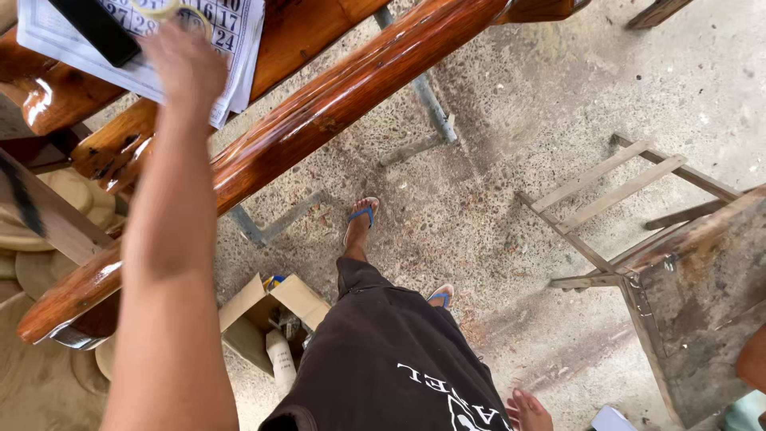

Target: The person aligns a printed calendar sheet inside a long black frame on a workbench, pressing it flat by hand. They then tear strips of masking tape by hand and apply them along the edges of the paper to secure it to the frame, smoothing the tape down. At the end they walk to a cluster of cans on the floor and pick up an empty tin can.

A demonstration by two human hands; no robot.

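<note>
From the head camera, your left hand (185, 60) is stretched up over the varnished wooden bench (319, 112), fingers closed on a roll of clear tape (171, 12) held just above a printed paper sheet (231, 48). A black flat object (96, 28) lies on that sheet. Your right hand (527, 411) hangs low by your dark shorts, fingers loosely spread and holding nothing. An open cardboard box (263, 315) sits on the concrete floor (511, 96) under the bench

Glossy varnished wooden beam (319, 112), paper calendar (231, 40), rough concrete floor (511, 120)
</note>
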